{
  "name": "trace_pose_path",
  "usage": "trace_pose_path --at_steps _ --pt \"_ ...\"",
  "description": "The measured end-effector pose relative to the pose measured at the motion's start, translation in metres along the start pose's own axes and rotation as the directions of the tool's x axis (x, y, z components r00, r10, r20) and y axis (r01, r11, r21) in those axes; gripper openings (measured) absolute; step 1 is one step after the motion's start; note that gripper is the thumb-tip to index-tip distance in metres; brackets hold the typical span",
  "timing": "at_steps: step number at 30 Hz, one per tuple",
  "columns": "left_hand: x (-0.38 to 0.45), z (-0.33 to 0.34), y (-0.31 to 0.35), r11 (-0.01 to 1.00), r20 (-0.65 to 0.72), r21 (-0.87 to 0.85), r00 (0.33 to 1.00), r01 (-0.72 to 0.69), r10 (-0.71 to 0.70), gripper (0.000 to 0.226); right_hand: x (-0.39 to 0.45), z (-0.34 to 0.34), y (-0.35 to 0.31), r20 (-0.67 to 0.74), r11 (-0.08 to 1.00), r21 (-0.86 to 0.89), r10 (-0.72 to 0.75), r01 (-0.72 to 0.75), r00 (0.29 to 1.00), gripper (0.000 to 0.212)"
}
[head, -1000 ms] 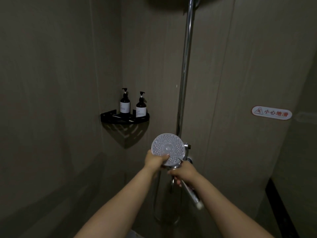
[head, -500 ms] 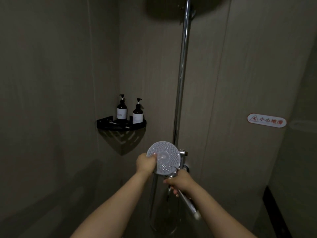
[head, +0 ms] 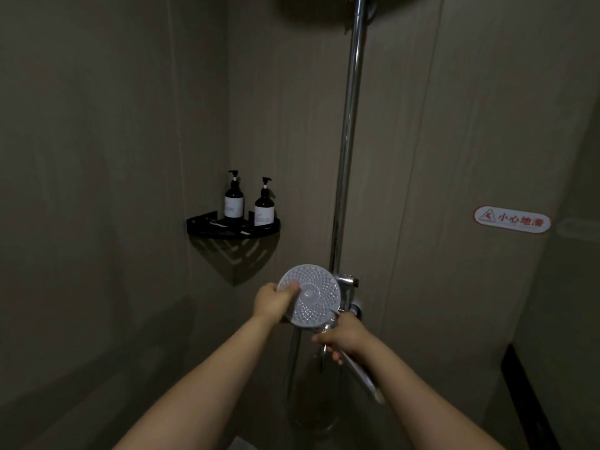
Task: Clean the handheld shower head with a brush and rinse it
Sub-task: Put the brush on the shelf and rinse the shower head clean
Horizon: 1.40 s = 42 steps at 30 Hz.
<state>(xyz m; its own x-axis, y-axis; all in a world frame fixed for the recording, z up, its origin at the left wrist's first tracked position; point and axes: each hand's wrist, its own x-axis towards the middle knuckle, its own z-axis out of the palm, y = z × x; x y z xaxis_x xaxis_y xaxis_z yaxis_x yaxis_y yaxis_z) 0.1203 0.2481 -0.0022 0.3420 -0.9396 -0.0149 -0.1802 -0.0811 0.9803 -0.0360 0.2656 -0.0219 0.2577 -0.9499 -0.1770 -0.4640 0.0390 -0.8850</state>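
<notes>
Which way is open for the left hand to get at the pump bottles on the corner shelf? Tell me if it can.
Probably yes, once it lets go. The left hand is gripping the shower head. The pump bottles stand on the corner shelf above and left of it, with only bare wall between.

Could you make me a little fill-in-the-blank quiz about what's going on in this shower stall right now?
1. The left hand holds the rim of the round ____, thumb on its nozzle face.
2. The right hand grips the shower's ____ below the face.
3. On the black corner shelf stand ____ dark pump bottles.
4. The warning sticker is on the wall to the ____ of the chrome pole.

Missing words: shower head; handle; two; right
</notes>
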Motion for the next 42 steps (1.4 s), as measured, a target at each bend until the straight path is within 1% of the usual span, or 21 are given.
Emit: trace_pose_path --at_steps 2,3,5,7,10,12,14,16,20,22,25,26,28,30,32,33,35,36,38,39,42 --pt "-0.003 0.002 -0.002 0.995 -0.002 0.085 0.998 -0.056 0.056 0.042 0.002 0.004 0.001 -0.001 1.000 -0.017 -0.004 0.004 1.000 0.016" --pt "-0.003 0.002 -0.002 0.990 -0.029 0.116 0.996 -0.076 0.079 0.044 0.003 0.006 0.002 -0.002 1.000 -0.019 -0.004 0.004 1.000 0.017" --pt "-0.003 -0.001 -0.001 0.987 -0.095 0.132 0.990 -0.090 0.103 0.031 0.005 0.008 0.004 0.001 1.000 -0.023 -0.005 0.005 1.000 0.018" --pt "0.000 -0.005 -0.004 0.992 -0.130 0.108 0.988 -0.070 0.084 0.027 0.006 0.007 0.005 0.008 0.999 -0.041 0.003 -0.003 1.000 0.019" --pt "0.001 -0.006 -0.009 0.992 -0.076 0.111 0.995 -0.051 0.060 0.023 0.009 0.008 0.010 0.022 0.997 -0.074 0.016 -0.014 1.000 0.019" --pt "-0.002 -0.004 -0.012 0.992 -0.028 0.127 0.999 -0.026 0.030 0.034 0.010 0.010 0.014 0.030 0.994 -0.110 0.020 -0.017 0.999 0.017" --pt "-0.006 -0.004 -0.013 0.991 -0.038 0.133 0.999 -0.005 0.010 0.043 0.010 0.013 0.017 0.046 0.994 -0.112 0.004 0.001 0.999 0.013" --pt "-0.008 -0.004 -0.014 0.992 -0.057 0.122 0.998 0.007 0.000 0.042 0.009 0.014 0.020 0.062 0.996 -0.091 -0.015 0.021 0.998 0.010" --pt "-0.010 -0.008 -0.017 0.997 -0.016 0.081 1.000 -0.013 0.014 0.032 0.009 0.012 0.028 0.096 0.999 -0.042 -0.031 0.035 0.995 0.030" --pt "-0.011 -0.010 -0.017 0.997 -0.023 0.074 0.999 -0.034 0.035 0.029 0.009 0.005 0.028 0.113 0.999 -0.033 -0.034 0.038 0.993 0.026" --pt "-0.015 -0.011 -0.013 0.996 -0.082 0.040 0.994 -0.074 0.077 0.023 0.009 -0.017 0.033 0.038 0.985 -0.168 -0.016 0.022 0.999 0.021" --pt "-0.016 -0.011 -0.011 0.996 -0.111 0.025 0.990 -0.089 0.092 0.022 0.010 -0.025 0.038 -0.014 0.987 -0.163 -0.016 0.013 1.000 0.021" --pt "-0.016 -0.012 -0.010 0.991 -0.154 0.036 0.979 -0.131 0.135 0.022 0.012 -0.040 0.049 -0.152 0.997 -0.077 -0.024 0.013 0.988 0.013" --pt "-0.017 -0.011 -0.009 0.979 -0.156 0.089 0.969 -0.181 0.193 0.025 0.014 -0.051 0.062 -0.321 1.000 0.012 -0.021 0.026 0.947 0.030" --pt "-0.018 -0.007 -0.010 0.960 -0.131 0.157 0.959 -0.232 0.253 0.025 0.014 -0.053 0.067 -0.387 0.995 0.080 -0.022 0.057 0.922 0.032" --pt "-0.019 -0.004 -0.009 0.947 -0.120 0.187 0.951 -0.261 0.286 0.024 0.012 -0.052 0.065 -0.388 0.991 0.100 -0.043 0.089 0.921 0.028" --pt "-0.022 0.003 -0.007 0.924 -0.099 0.215 0.934 -0.317 0.344 0.025 0.011 -0.046 0.057 -0.350 0.978 0.133 -0.105 0.160 0.931 0.011" --pt "-0.023 0.007 -0.005 0.915 -0.085 0.214 0.927 -0.342 0.366 0.026 0.010 -0.043 0.051 -0.316 0.971 0.147 -0.135 0.189 0.939 0.014" --pt "-0.024 0.012 -0.003 0.898 -0.067 0.218 0.912 -0.382 0.405 0.029 0.013 -0.038 0.041 -0.272 0.964 0.151 -0.173 0.220 0.947 0.032" --pt "-0.025 0.014 -0.002 0.890 -0.062 0.227 0.906 -0.396 0.419 0.029 0.015 -0.038 0.038 -0.270 0.966 0.129 -0.184 0.224 0.945 0.036" --pt "-0.026 0.016 -0.001 0.886 -0.078 0.237 0.902 -0.398 0.425 0.031 0.021 -0.040 0.036 -0.282 0.974 0.094 -0.172 0.206 0.944 0.039"
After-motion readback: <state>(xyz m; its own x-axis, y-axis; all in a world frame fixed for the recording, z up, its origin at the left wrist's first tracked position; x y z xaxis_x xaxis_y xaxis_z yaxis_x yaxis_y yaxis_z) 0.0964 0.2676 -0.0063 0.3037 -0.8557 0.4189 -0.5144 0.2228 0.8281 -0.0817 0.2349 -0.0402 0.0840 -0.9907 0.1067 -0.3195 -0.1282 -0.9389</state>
